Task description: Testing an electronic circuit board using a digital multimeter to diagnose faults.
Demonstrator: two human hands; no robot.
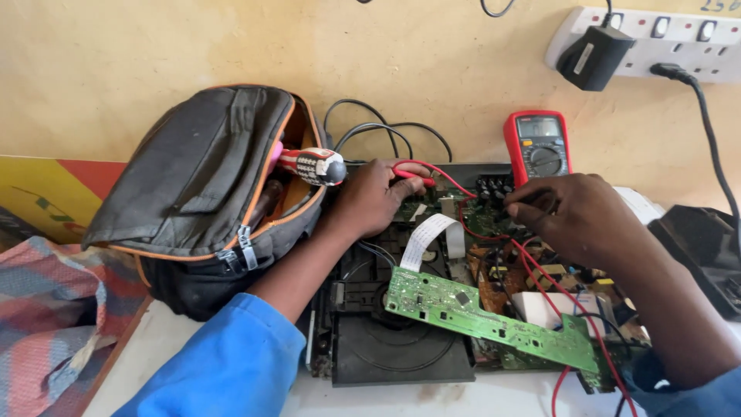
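Green, flat circuit board lies below both hands — left hand pinches a red probe, right hand grips a black probe — glossy multimeter beyond.

Your tool bag sits left of the opened disc player; the multimeter stands behind it, against the wall.

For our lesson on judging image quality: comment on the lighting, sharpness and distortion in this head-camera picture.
Head view: soft, even daylight, with only faint shadows under the left hand and right hand; the green circuit board and red multimeter are sharp; the blue sleeve nearest the lens looks slightly soft; wide-angle distortion tilts the power strip near the corner.
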